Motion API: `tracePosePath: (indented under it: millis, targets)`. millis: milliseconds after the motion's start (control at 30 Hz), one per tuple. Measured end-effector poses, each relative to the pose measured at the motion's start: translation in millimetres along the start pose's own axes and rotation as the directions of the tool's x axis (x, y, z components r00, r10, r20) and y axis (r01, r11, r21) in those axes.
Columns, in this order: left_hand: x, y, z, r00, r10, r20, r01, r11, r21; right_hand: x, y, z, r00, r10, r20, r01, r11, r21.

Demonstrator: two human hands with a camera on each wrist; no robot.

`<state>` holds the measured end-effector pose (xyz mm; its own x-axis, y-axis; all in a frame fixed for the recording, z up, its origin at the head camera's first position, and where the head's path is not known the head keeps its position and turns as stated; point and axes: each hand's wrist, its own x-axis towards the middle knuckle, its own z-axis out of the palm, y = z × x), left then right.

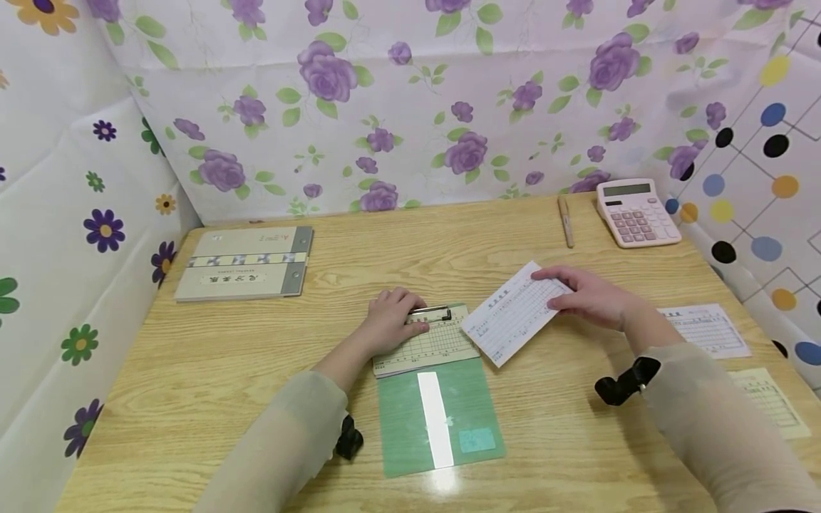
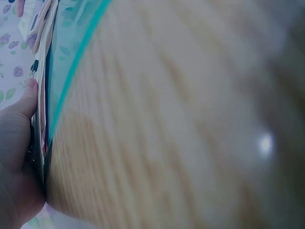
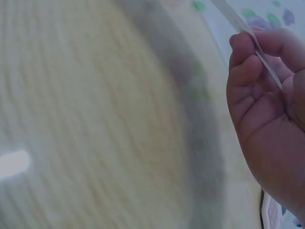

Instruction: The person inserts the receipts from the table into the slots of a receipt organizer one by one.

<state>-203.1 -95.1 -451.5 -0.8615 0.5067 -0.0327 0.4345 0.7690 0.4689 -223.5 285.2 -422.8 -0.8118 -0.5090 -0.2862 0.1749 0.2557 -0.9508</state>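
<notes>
My left hand (image 1: 394,324) grips the clip end of a clipboard (image 1: 439,311), its thumb lying over the pale green form sheets (image 1: 436,345) under the metal clip. A translucent green cover (image 1: 400,427) extends from the board toward me. My right hand (image 1: 586,296) pinches a white printed form (image 1: 513,313) at its right end and holds it tilted, its left corner overlapping the board's right edge in the head view. From the right wrist, the form (image 3: 238,21) shows edge-on between thumb and fingers. The left wrist view shows my left thumb (image 2: 29,98) at the papers' edge.
A grey-beige account book (image 1: 244,274) lies at the back left of the wooden table (image 1: 256,399). A pen (image 1: 566,222) and a pink calculator (image 1: 638,214) are at the back right. Another white form (image 1: 712,331) and a yellowish form (image 1: 770,402) lie by my right arm.
</notes>
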Motion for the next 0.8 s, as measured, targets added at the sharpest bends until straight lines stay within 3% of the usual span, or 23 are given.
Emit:
tracePosePath:
  millis: [133, 367, 600, 800]
  targets:
    - [0.2, 0.0, 0.3, 1.000, 0.001, -0.006, -0.001, 1.000, -0.009, 4.5, 3, 9, 1.000, 0.004, 0.022, -0.001, 0.992, -0.123]
    - [0.5, -0.6, -0.9, 1.000, -0.025, -0.009, 0.024, 0.999, -0.039, 12.1, 5, 27, 0.999, 0.032, 0.014, -0.025, 0.936, -0.352]
    - [0.5, 0.4, -2.4, 0.999, -0.050, -0.001, 0.050, 0.997, -0.057, 18.0, 2, 44, 0.998, 0.017, 0.056, 0.006, 0.927, -0.375]
    - [1.2, 1.8, -0.4, 0.998, -0.054, -0.020, 0.053, 0.997, -0.049, 19.2, 1, 58, 0.996, 0.042, 0.079, -0.016, 0.952, -0.307]
